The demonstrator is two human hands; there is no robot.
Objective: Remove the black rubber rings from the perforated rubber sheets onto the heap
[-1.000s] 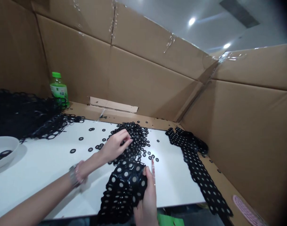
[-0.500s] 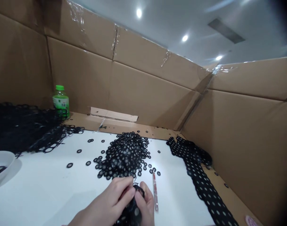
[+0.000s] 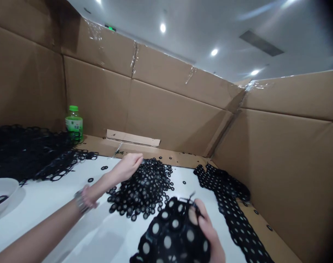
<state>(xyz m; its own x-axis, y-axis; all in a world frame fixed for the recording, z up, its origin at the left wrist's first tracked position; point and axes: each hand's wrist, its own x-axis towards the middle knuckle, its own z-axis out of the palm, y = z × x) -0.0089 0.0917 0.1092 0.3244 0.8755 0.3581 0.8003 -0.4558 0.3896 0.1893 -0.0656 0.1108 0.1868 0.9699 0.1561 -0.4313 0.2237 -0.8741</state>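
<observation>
My right hand [image 3: 211, 230] grips a black sheet with rows of pale round dots [image 3: 167, 241] by its upper right edge, thumb and fingers pinched on it. A few thin dark strands stick up from that edge. Off to the left, my left hand [image 3: 132, 165] is raised beside the top of a pile of small black rings with pale centres [image 3: 147, 188]. Its fingers are closed, and whatever they may hold is hidden. The wrist wears a bracelet and a pink band.
A long black dotted strip [image 3: 237, 219] lies along the right side. At left are a tangle of black ring netting [image 3: 24, 153], a green-capped bottle [image 3: 74, 126] and a white bowl [image 3: 11, 190]. Cardboard walls [image 3: 166, 109] enclose the white table [image 3: 100, 233].
My hands were together at the front edge. My left hand has moved up and away to the left; my right hand has moved right and lifted the dotted sheet into fuller view.
</observation>
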